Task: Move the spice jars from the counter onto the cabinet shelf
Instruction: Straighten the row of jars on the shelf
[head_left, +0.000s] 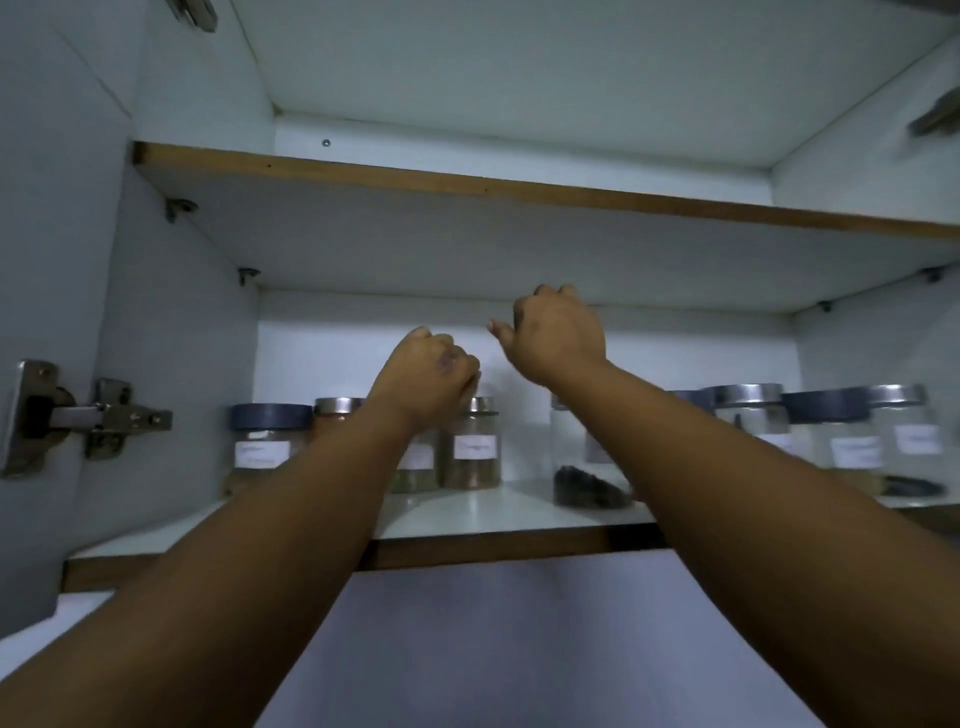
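Several glass spice jars with white labels stand in a row on the lower cabinet shelf (519, 512). My left hand (431, 371) bends down over the top of one spice jar (418, 465), its fingers curled where the lid would be. The wrist hides that lid. Next to it stands a silver-lidded jar (474, 447), and a blue-lidded jar (262, 441) is at the far left. My right hand (558, 332) hovers higher with its fingers curled and thumb out, holding nothing. Below it stands a clear jar with dark contents (584, 478).
More jars with silver and blue lids (826, 431) crowd the right end of the shelf. An upper shelf (467, 184) hangs close above my hands. The open door's hinge (88, 415) juts out at the left. Bare shelf shows between the two jar groups.
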